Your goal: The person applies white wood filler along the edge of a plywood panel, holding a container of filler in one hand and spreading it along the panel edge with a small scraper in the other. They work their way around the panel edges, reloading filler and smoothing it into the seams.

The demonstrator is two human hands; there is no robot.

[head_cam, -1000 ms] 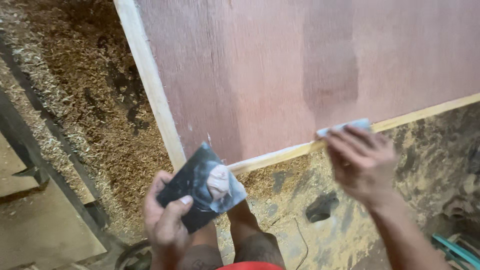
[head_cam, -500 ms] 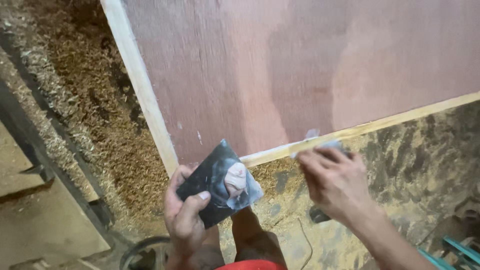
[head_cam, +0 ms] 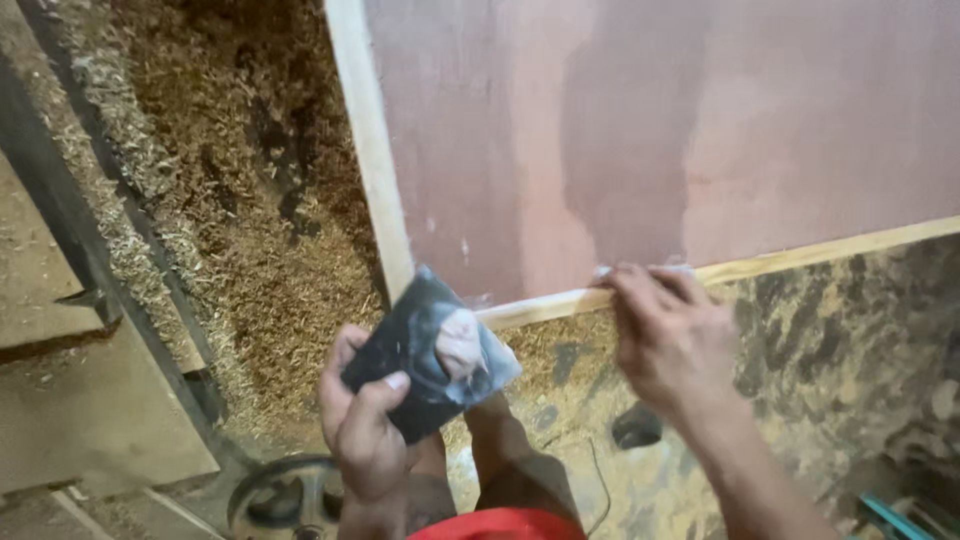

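A dark flat plate (head_cam: 425, 360), smeared with a pale blob of putty (head_cam: 460, 342), sits low in the middle of the view, tilted and gripped at its lower corner by the left hand (head_cam: 365, 430), thumb curled over the top face and fingers closed beneath. Below it show a bare knee and a strip of red cloth (head_cam: 500, 524). The right hand (head_cam: 670, 345) reaches forward with the forearm running in from the lower right, fingers pressed together and pinching a small whitish scraper (head_cam: 640, 271) against the pale wooden edge strip (head_cam: 800, 258) of a large reddish plywood panel (head_cam: 650, 130). Left of the panel lies a heap of sawdust (head_cam: 250, 200).
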